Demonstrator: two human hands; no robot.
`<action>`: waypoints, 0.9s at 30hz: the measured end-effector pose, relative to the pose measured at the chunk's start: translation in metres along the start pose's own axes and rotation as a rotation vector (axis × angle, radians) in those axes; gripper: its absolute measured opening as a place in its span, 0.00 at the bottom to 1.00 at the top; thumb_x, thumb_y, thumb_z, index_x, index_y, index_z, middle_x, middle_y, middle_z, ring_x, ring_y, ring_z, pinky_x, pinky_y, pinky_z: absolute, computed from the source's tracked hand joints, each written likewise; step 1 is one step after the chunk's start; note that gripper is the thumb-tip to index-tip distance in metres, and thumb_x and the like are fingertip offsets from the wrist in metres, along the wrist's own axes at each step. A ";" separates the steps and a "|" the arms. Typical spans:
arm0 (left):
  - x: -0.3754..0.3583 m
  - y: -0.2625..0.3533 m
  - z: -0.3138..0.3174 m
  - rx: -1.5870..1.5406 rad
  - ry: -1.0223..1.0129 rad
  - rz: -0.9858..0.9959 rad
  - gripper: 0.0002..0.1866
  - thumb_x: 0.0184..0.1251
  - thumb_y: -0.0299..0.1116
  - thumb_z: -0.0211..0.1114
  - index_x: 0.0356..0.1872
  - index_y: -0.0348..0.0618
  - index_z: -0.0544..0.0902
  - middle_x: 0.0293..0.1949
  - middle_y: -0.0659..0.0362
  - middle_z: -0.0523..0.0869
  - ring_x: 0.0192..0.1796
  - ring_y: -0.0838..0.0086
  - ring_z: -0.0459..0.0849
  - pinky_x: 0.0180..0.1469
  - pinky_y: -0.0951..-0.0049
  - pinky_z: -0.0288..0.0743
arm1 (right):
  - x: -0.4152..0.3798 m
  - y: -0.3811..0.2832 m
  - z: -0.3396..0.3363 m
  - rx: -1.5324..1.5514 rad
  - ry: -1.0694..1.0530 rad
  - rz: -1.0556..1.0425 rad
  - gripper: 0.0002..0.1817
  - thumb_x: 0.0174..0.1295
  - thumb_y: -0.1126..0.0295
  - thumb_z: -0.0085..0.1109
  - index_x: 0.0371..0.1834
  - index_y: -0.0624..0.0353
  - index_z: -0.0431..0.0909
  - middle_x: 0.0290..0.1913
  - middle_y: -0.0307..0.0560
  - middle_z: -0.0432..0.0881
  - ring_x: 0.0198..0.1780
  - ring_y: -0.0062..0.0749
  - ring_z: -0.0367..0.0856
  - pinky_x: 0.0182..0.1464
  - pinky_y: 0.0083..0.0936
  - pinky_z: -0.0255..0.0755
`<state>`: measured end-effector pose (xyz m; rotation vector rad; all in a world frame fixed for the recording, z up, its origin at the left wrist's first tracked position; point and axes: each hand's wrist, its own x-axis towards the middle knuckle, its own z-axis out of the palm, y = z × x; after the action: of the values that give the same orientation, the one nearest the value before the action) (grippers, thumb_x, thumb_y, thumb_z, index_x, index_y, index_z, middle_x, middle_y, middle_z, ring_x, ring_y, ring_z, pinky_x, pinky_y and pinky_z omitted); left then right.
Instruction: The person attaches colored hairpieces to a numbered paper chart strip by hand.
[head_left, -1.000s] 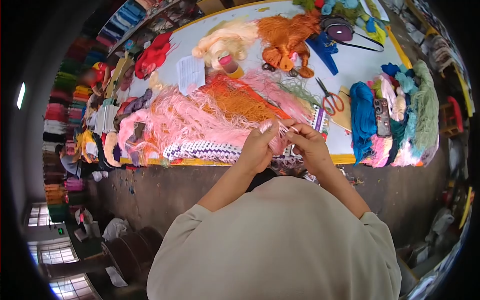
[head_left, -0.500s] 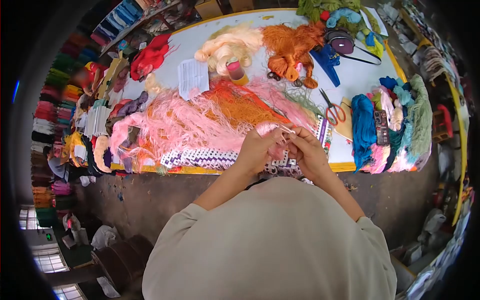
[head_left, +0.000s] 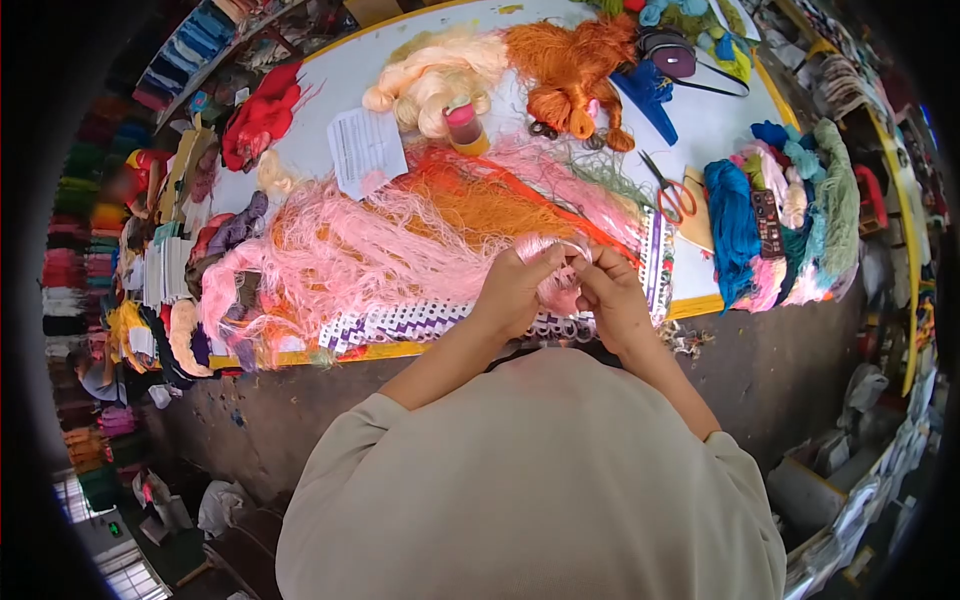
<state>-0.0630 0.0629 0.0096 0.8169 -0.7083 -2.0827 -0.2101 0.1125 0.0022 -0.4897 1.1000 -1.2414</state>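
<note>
At the table's near edge, my left hand [head_left: 512, 290] and my right hand [head_left: 610, 298] come close together with fingers pinched. Between them is a small bundle of shiny pink thread [head_left: 558, 292], with a pale strand looped at the fingertips. Both hands grip this bundle; exactly how the strands run between the fingers is too small to tell. Just beyond lies a wide spread of loose pink threads [head_left: 335, 240], with orange-brown threads [head_left: 470, 205] on its right. Purple-and-white punched strips [head_left: 400, 322] run along the front edge under the threads.
Orange-handled scissors [head_left: 677, 200] lie right of the threads, near blue yarn hanks [head_left: 733, 235] and a dark remote-like object [head_left: 767, 222]. Farther back are a printed sheet [head_left: 365, 150], a thread cone [head_left: 464, 130], cream yarn [head_left: 440, 75], rust yarn [head_left: 572, 75] and red yarn [head_left: 262, 115].
The camera view has tilted and shifted slightly, moving the table contents in the frame. Both hands stay together on the pink thread, with small finger movements.
</note>
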 end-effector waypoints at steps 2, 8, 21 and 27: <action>0.003 -0.002 -0.010 0.002 0.004 -0.002 0.12 0.72 0.32 0.62 0.47 0.32 0.82 0.42 0.57 0.85 0.44 0.74 0.83 0.46 0.72 0.80 | 0.003 0.003 0.003 0.003 -0.009 0.026 0.04 0.67 0.69 0.60 0.42 0.55 0.79 0.27 0.29 0.74 0.24 0.09 0.66 0.26 0.13 0.65; 0.007 -0.001 -0.024 0.000 0.057 -0.020 0.13 0.71 0.34 0.63 0.47 0.33 0.81 0.43 0.56 0.85 0.45 0.72 0.84 0.47 0.70 0.80 | 0.016 0.003 0.018 -0.191 0.014 0.001 0.04 0.68 0.69 0.59 0.38 0.55 0.78 0.26 0.29 0.72 0.23 0.09 0.61 0.27 0.14 0.63; 0.039 0.035 -0.051 0.216 0.088 -0.202 0.14 0.74 0.39 0.58 0.45 0.36 0.80 0.41 0.51 0.88 0.40 0.67 0.88 0.39 0.73 0.81 | 0.018 -0.008 -0.019 -0.250 -0.167 0.038 0.09 0.72 0.64 0.54 0.42 0.58 0.76 0.32 0.33 0.72 0.27 0.14 0.70 0.28 0.17 0.70; 0.026 0.094 -0.124 0.016 0.094 -0.316 0.06 0.74 0.34 0.58 0.39 0.44 0.77 0.18 0.73 0.64 0.16 0.89 0.60 0.18 0.87 0.53 | 0.021 0.000 -0.139 -0.989 -0.154 0.006 0.10 0.71 0.64 0.55 0.42 0.60 0.76 0.36 0.39 0.78 0.33 0.18 0.75 0.34 0.23 0.72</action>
<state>0.0586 -0.0349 -0.0118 1.0861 -0.5738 -2.3005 -0.3313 0.1278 -0.0666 -1.2929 1.5361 -0.5605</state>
